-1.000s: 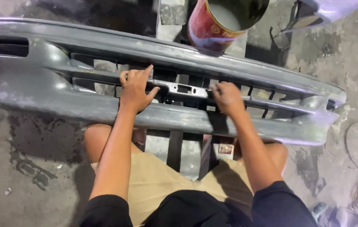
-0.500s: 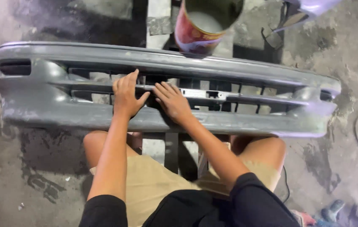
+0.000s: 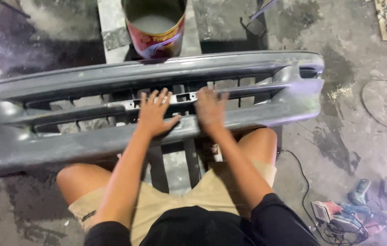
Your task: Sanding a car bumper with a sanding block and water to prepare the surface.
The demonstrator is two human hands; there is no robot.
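Both hands lie flat on a grey car bumper resting across a stand in front of the seated person.

The left hand [image 3: 154,114] presses palm-down, fingers spread wide, on the middle bar of the bumper [image 3: 66,136]; the right hand [image 3: 210,109] lies open just beside it, blurred; neither grip closes on anything. The bumper runs across the view under both palms, above the knees. Half a second ago the right hand was touching the left; now it sits a little apart, and the bumper appears further left in the view. The bumper is dull grey with long slotted grille openings and a metal bracket [image 3: 179,97] at its centre. A red open can [image 3: 155,27] stands behind it; power tools [image 3: 352,214] lie on the floor [image 3: 348,59].
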